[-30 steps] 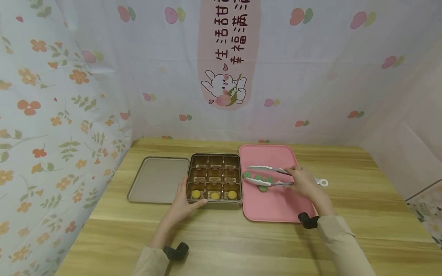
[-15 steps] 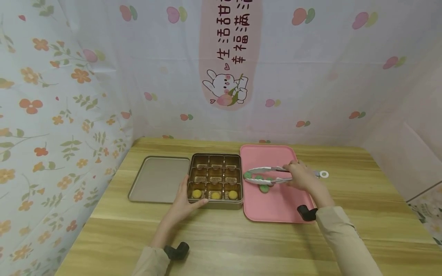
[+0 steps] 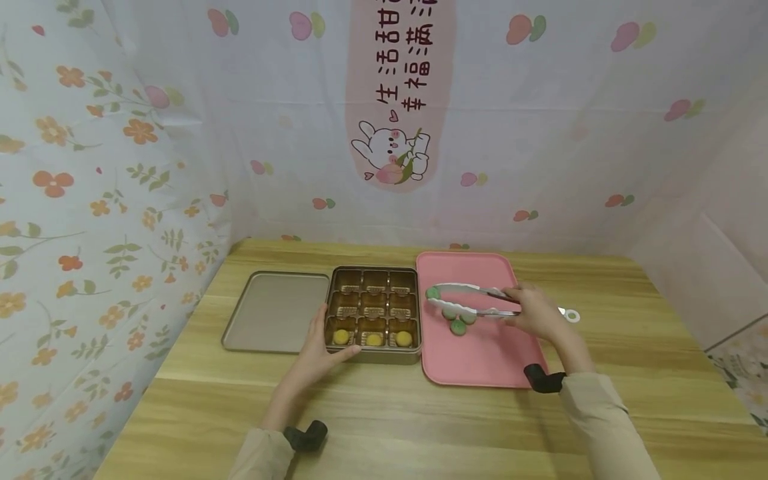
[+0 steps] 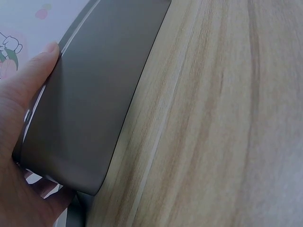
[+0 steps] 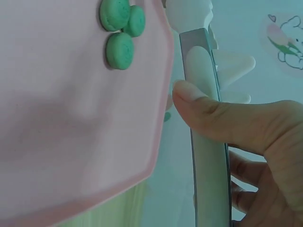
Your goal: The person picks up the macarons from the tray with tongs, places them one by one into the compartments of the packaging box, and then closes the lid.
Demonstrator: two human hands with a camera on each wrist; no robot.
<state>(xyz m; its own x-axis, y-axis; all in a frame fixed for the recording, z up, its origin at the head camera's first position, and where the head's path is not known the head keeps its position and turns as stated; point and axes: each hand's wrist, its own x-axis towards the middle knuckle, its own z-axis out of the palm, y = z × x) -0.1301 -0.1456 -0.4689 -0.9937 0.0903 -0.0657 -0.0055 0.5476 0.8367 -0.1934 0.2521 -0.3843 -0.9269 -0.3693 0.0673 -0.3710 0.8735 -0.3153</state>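
My right hand (image 3: 536, 313) grips a pair of tongs (image 5: 210, 175), thumb on one arm and fingers round the other. Between the white tips sits a green macaron (image 3: 433, 293), over the left part of the pink tray (image 3: 480, 363). Three more green macarons (image 3: 459, 327) lie clustered on the tray below the tongs. My left hand (image 3: 315, 353) holds the front left corner of a brown box (image 3: 390, 357), thumb along the front rim and fingers against the left side. The box has a divided insert with yellow macarons (image 3: 404, 339) in its front row; the other compartments are bare.
A flat metal lid (image 3: 276, 313) lies left of the box, close against it. The pink tray adjoins the box's right side. Everything stands on a wooden table (image 3: 384, 420), with a patterned cloth (image 3: 288, 133) hanging behind and at the sides.
The tongs have closed in on the leftmost green macaron and moved it slightly up and away from the others. My right hand has shifted a little right. The left hand stays on the box.
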